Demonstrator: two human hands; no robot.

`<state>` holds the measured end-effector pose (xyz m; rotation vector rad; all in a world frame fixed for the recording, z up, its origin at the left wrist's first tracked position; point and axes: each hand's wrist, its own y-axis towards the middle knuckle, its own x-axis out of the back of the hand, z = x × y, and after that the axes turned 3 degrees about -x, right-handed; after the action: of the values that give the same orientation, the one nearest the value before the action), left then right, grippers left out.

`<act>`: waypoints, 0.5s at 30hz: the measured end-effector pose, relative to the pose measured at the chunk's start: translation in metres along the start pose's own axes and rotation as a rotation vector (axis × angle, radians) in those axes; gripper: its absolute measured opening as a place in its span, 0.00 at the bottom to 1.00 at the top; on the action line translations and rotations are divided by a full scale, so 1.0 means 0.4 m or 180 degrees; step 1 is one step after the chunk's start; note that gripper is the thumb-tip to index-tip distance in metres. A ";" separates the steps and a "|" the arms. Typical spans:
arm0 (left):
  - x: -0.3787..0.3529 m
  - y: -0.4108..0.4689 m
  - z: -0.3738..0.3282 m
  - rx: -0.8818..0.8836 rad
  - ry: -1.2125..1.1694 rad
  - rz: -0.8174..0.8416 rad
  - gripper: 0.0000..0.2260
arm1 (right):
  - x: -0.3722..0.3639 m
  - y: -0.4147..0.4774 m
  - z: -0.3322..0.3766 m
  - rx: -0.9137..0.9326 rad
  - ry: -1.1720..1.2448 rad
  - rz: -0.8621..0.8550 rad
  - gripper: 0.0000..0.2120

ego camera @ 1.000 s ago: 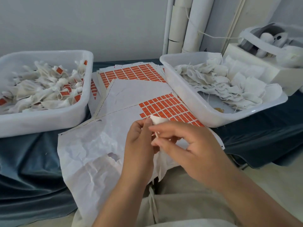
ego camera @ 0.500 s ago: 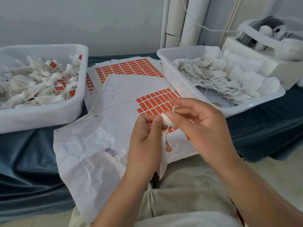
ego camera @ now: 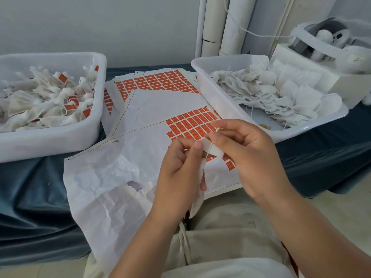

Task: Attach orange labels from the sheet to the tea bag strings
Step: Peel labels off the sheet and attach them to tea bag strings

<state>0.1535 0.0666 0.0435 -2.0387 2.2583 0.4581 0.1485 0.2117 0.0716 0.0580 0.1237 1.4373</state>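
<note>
My left hand (ego camera: 178, 169) grips a white tea bag (ego camera: 199, 189) whose lower part hangs down behind its fingers. My right hand (ego camera: 249, 155) pinches the bag's thin string (ego camera: 209, 146) near the bag's top corner, thumb and forefinger curled on it. Both hands hover over the label sheet (ego camera: 140, 157), a white backing partly stripped, with a block of orange labels (ego camera: 192, 123) left at its right side, partly hidden by my hands.
A white tub (ego camera: 60, 137) at the left holds tea bags with orange labels. A second white tub (ego camera: 220, 101) at the right holds unlabelled tea bags. More label sheets (ego camera: 156, 81) lie between them. A white box (ego camera: 341, 81) and pipes stand behind.
My right hand has moved a little up and to the right along the string, drawing it out from the bag. My left hand keeps its hold on the bag.
</note>
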 end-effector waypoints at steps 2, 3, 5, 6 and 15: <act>0.002 0.001 -0.001 -0.0025 -0.0097 0.0056 0.10 | 0.001 0.002 0.003 -0.0252 0.0349 0.0076 0.08; 0.003 0.001 -0.001 -0.0034 -0.0111 0.0069 0.10 | 0.001 0.004 0.003 -0.0391 0.0547 0.0112 0.08; 0.004 0.000 -0.001 -0.0018 -0.0144 0.0064 0.10 | 0.002 0.008 0.001 -0.0595 0.0877 0.0168 0.08; 0.005 -0.001 -0.001 0.0009 -0.0161 0.0045 0.11 | 0.003 0.010 -0.001 -0.0649 0.1015 0.0196 0.08; 0.025 0.017 -0.009 0.0459 -0.0210 0.0083 0.09 | 0.001 0.008 0.001 -0.0312 0.0909 0.0346 0.09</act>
<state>0.1461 0.0565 0.0455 -1.8993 2.2127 0.3474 0.1456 0.2125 0.0724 -0.2247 0.2875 1.5525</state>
